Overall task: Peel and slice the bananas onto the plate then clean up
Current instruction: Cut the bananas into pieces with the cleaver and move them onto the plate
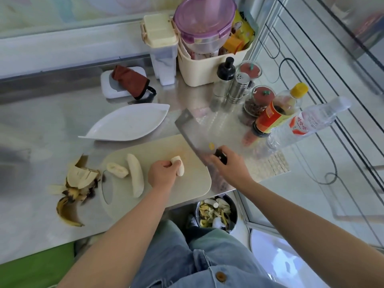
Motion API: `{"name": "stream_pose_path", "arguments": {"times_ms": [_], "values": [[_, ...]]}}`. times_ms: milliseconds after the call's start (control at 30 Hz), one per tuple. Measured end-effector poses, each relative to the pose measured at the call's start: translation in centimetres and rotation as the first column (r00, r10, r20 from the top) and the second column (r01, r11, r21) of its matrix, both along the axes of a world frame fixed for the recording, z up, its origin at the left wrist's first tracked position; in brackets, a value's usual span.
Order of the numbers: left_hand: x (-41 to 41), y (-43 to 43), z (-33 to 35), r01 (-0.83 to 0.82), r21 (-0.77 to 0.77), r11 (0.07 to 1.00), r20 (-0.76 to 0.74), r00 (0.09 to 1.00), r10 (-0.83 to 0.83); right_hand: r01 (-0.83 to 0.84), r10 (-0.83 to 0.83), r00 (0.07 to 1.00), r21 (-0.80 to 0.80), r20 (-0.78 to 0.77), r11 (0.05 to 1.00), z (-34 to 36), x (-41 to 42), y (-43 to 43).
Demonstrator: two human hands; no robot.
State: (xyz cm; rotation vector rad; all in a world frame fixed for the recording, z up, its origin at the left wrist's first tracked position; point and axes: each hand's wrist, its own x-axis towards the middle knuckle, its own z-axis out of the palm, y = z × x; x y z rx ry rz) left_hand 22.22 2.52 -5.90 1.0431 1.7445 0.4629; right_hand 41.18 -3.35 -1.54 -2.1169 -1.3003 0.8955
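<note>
Head view: banana piece (180, 169) in left grip (163, 173).

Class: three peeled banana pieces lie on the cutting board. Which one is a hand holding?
The rightmost piece, gripped by the left hand; the long piece and short piece lie untouched.

The counter (41, 113) in front of me is brushed steel, bright with soft daylight and faint reflections. Behind it a raised steel ledge (62, 65) runs along a wall (52, 9) covered in pale pastel swirls (too washed out for me to make out the pattern). To my right stands a white panel (307, 159) in a pale frame, crossed by thin black lines and loops; door or window, I cannot tell. Below it the floor (276, 252) is glossy and white, with a bright patch of light. At my lower left something flat and green (31, 269) shows under the counter's edge.
</note>
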Motion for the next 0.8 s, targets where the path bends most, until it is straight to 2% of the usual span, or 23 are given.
{"name": "stream_pose_path", "arguments": {"times_ms": [67,167,300,400,433,500,567,600,633,700,800], "values": [[0.0,0.0,0.1,0.013,0.005,1.0,0.0,1.0,-0.013,-0.058,0.061,0.995,-0.05,0.079,0.997,-0.4,-0.8,-0.5],[0.1,-0.2,0.5,0.157,0.055,0.986,-0.104,0.983,-0.151,-0.086,0.099,0.984,-0.09,0.151,0.992,-0.8,-1.8,-1.1],[0.6,-0.5,1.2,0.339,0.124,0.933,-0.282,0.913,-0.295,-0.11,0.113,0.993,-0.117,0.018,0.987,-0.8,-3.0,-1.3],[0.4,-0.4,1.6,0.413,0.225,0.883,-0.396,0.867,-0.304,-0.105,0.109,0.993,-0.084,0.047,0.991,-1.0,-3.5,-1.3],[0.1,-0.3,1.5,0.48,0.288,0.829,-0.459,0.829,-0.321,-0.096,0.101,0.992,-0.077,0.07,0.992,-1.0,-3.6,-1.3],[-1.0,0.1,1.0,0.662,0.398,0.635,-0.61,0.708,-0.356,-0.074,0.08,0.991,-0.057,0.109,0.996,-1.0,-3.7,-1.3],[-2.1,0.4,0.7,0.783,0.421,0.459,-0.723,0.595,-0.352,-0.073,0.076,0.988,-0.028,0.132,0.997,-0.8,-3.7,-1.3],[-2.5,0.4,0.8,0.802,0.425,0.419,-0.74,0.575,-0.35,-0.089,0.09,0.986,-0.017,0.139,0.996,-0.8,-3.6,-1.4],[-2.8,0.3,0.8,0.801,0.436,0.411,-0.728,0.582,-0.361,-0.109,0.11,0.983,-0.011,0.144,0.994,-0.7,-3.6,-1.5],[-3.4,-0.2,0.6,0.75,0.474,0.461,-0.632,0.654,-0.415,-0.147,0.15,0.976,-0.03,0.155,0.989,-0.7,-3.8,-1.6],[-3.7,-1.2,0.1,0.572,0.499,0.651,-0.404,0.818,-0.409,-0.19,0.205,0.961,-0.097,0.186,0.977,-0.9,-3.9,-1.7]]}}
